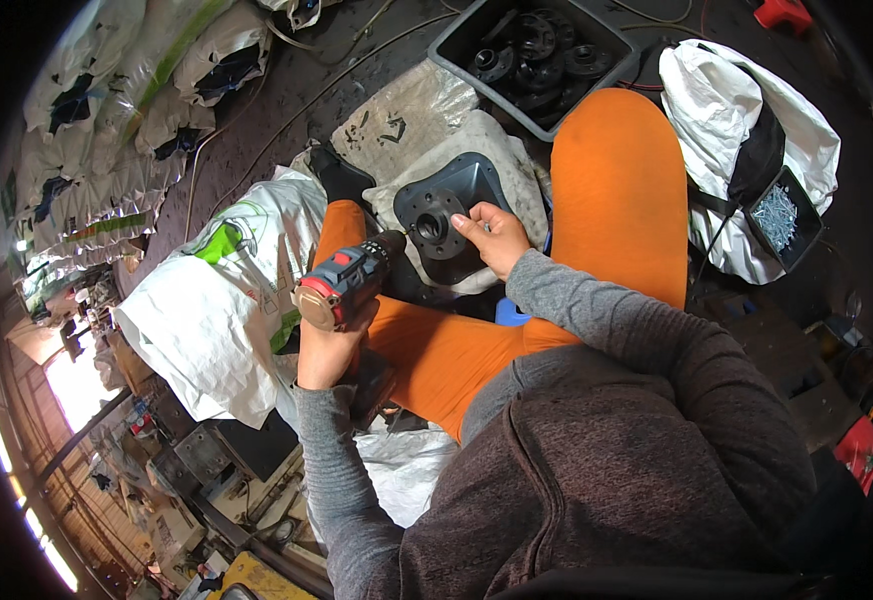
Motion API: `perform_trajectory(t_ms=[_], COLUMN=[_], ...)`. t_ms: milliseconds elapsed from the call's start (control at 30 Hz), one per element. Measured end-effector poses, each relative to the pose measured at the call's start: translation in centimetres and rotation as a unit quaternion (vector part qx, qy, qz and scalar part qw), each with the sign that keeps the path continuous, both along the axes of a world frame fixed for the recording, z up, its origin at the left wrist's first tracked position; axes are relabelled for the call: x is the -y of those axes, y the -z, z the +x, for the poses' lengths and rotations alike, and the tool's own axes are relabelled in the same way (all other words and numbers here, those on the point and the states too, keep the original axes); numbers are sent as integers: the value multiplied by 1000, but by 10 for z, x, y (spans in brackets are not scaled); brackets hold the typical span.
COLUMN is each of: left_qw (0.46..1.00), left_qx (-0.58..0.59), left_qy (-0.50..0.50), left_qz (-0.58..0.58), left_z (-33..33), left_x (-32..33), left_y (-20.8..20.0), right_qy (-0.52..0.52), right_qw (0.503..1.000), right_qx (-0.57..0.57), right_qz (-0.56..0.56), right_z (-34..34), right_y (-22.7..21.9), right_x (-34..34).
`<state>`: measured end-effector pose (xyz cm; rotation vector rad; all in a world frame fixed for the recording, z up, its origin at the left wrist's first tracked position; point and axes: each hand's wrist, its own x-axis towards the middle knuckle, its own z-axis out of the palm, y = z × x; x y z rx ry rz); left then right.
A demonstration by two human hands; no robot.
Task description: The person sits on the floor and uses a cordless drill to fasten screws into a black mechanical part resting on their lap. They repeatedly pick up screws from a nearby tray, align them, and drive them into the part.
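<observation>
At far left, a printed white plastic sack with green patches (212, 300) bulges beside the person's left leg in orange trousers (437, 350). Next, the left hand (329, 345) is closed around the grip of a grey-and-red cordless drill with a black chuck (347, 277). The drill's long axis slants up and to the right, its chuck directed at a black round metal flange with a central bore (435, 222). This flange sits on a black square-rimmed housing with rounded corners (479, 178), resting on a whitish folded pad (519, 150) between the legs.

The governing relation is this: the flange lies up and right of the left hand, with the chuck just beside its left edge; contact cannot be told. The right hand (500, 240) is nearer, thumb and forefinger at the flange's right side; whether they pinch a small piece cannot be told.

Room is bounded above by the rim of a grey plastic bin (487, 97) holding black flanged parts (537, 50), and to the right by the raised right knee (619, 180). Farther right, a black open box (810, 225) contains silvery screws (777, 218).
</observation>
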<state>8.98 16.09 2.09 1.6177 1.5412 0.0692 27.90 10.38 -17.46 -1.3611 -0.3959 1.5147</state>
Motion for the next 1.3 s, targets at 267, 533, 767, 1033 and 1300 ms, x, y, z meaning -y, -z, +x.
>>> perform_trajectory(t_ms=[267, 533, 767, 1033, 1300], left_qw=[995, 978, 963, 967, 987], left_qx=[-42, -24, -64, -40, 3], left_qy=[90, 202, 252, 241, 139], left_qz=[-12, 42, 68, 65, 83], left_z=[12, 15, 10, 17, 16], left_x=[-19, -38, -45, -45, -16], left_y=[-4, 0, 8, 19, -4], right_qy=[-157, -214, -235, -206, -214], right_qw=[967, 944, 937, 949, 942], right_qx=[196, 240, 254, 237, 254], right_qz=[-44, -70, -49, -36, -50], right_z=[13, 24, 33, 26, 26], right_y=[-2, -13, -5, 6, -1], right_x=[9, 3, 3, 8, 5])
